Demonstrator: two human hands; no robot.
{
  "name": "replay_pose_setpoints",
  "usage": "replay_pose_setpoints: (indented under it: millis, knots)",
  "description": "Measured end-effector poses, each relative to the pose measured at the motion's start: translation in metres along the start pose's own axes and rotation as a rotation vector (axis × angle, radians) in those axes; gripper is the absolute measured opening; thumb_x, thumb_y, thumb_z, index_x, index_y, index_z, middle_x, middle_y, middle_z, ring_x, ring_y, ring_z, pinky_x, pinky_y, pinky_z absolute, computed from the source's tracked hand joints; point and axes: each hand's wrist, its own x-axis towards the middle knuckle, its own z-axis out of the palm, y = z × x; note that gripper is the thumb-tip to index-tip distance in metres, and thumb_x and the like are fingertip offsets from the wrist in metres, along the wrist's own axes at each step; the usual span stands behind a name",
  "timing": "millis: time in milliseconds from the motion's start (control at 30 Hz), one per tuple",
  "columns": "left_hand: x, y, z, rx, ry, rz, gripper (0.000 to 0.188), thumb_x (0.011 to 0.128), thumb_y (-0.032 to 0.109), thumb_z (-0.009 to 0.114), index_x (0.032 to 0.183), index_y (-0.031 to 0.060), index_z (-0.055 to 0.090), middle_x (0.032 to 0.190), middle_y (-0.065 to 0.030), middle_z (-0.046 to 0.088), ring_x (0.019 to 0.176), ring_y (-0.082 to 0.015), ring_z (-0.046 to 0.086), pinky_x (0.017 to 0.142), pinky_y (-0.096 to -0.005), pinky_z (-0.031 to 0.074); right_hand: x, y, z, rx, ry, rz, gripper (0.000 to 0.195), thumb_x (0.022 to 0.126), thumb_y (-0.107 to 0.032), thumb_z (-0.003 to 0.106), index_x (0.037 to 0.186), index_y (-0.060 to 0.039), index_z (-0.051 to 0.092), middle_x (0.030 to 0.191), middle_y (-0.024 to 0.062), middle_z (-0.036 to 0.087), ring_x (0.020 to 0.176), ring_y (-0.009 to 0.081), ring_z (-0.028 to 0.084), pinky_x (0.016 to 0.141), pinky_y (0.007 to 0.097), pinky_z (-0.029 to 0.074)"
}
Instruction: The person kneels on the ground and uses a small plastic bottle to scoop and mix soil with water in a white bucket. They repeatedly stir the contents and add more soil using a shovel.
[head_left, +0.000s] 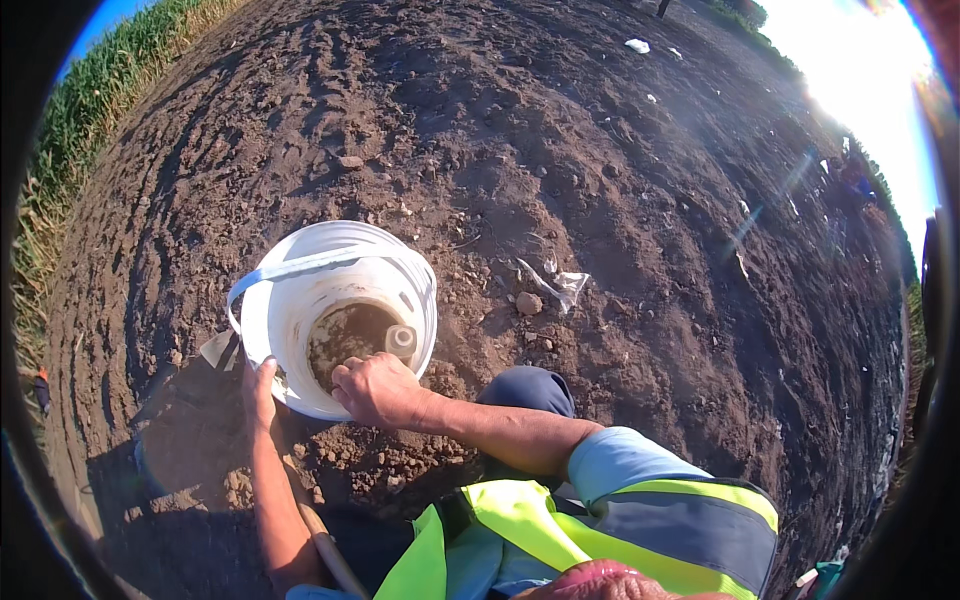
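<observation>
A white plastic bucket (274, 322) stands open on the soil before me, its pale strap handle (322, 259) lying across the mouth. Brown residue (349, 334) covers the bottom inside. Against the inner right wall is a translucent plastic bottle (400, 339), its round mouth facing up. My left hand (261, 394) grips the bucket's near left rim, thumb on top and the fingers mostly hidden outside. Over the near edge of the opening, my right hand (381, 391) has its fingers curled; whether anything is pinched in them is hidden.
Beside my left forearm runs a wooden tool handle (330, 551); a flat blade (219, 349) shows left of the bucket. A stone (529, 303) and a plastic scrap (564, 288) lie to the right on furrowed soil (480, 150). Tall green crop (97, 112) borders the left.
</observation>
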Motion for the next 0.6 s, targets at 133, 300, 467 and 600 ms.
replay_pose_setpoints:
  millis: [133, 300, 467, 600]
  knots:
    - [-0.003, 0.004, 0.004, 0.044, 0.003, 0.075, 0.057, 0.095, 0.033, 0.062, 0.140, -0.0014, 0.055, 0.131, -0.0093, 0.061, 0.120, -0.0204, 0.056, 0.102, -0.0370, 0.043, 0.001, -0.003, -0.006, 0.025, -0.057, 0.058, 0.020, 0.089, -0.021, 0.066, 0.084, -0.0019, 0.063, 0.080, 0.0172, 0.068, 0.075, 0.0365, 0.070, 0.068, 0.0469, 0.057]
    - [-0.002, 0.002, 0.002, 0.092, 0.008, 0.110, 0.057, 0.097, 0.035, 0.060, 0.140, -0.0022, 0.055, 0.130, -0.0103, 0.061, 0.119, -0.0206, 0.056, 0.102, -0.0364, 0.042, 0.001, -0.001, -0.004, 0.037, -0.058, 0.062, 0.019, 0.089, -0.020, 0.066, 0.084, -0.0020, 0.062, 0.080, 0.0167, 0.068, 0.075, 0.0363, 0.070, 0.068, 0.0471, 0.056]
    - [-0.002, 0.003, 0.005, 0.124, -0.007, 0.123, 0.056, 0.099, 0.035, 0.058, 0.140, -0.0032, 0.055, 0.128, -0.0107, 0.062, 0.119, -0.0202, 0.056, 0.103, -0.0351, 0.042, 0.000, 0.001, -0.006, 0.039, -0.045, 0.065, 0.020, 0.089, -0.021, 0.066, 0.083, -0.0018, 0.062, 0.081, 0.0162, 0.068, 0.075, 0.0360, 0.070, 0.069, 0.0473, 0.057]
    - [-0.008, 0.011, 0.006, 0.136, -0.022, 0.106, 0.056, 0.099, 0.034, 0.058, 0.141, -0.0030, 0.054, 0.131, -0.0113, 0.061, 0.120, -0.0206, 0.056, 0.104, -0.0353, 0.042, 0.002, 0.001, -0.005, 0.029, -0.048, 0.050, 0.020, 0.090, -0.021, 0.066, 0.084, -0.0027, 0.063, 0.079, 0.0161, 0.068, 0.075, 0.0361, 0.070, 0.068, 0.0476, 0.056]
